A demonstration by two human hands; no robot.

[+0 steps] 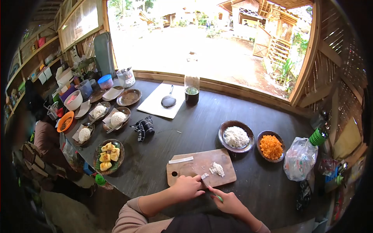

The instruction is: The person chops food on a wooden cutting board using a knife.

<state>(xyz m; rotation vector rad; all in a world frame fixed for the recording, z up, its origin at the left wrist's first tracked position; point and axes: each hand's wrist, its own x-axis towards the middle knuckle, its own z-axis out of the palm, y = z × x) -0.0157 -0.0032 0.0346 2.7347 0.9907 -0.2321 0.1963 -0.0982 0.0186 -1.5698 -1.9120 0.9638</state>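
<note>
Right hand [230, 203]: grasping green-handled knife [220, 198]. Left hand [187, 188]: over cutting board [222, 157], grip cannot be told. Aboard: white strip [181, 159], chopped white heap [217, 169]. Beyond: white shreds [236, 137], orange pieces [271, 147].

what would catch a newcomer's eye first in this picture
Likely the bright orange shreds on the right of the table, beside white shreds. Next, front and centre, the left hand at the cutting board and the right hand holding a green-handled knife. Behind, a window opening glares.
</note>
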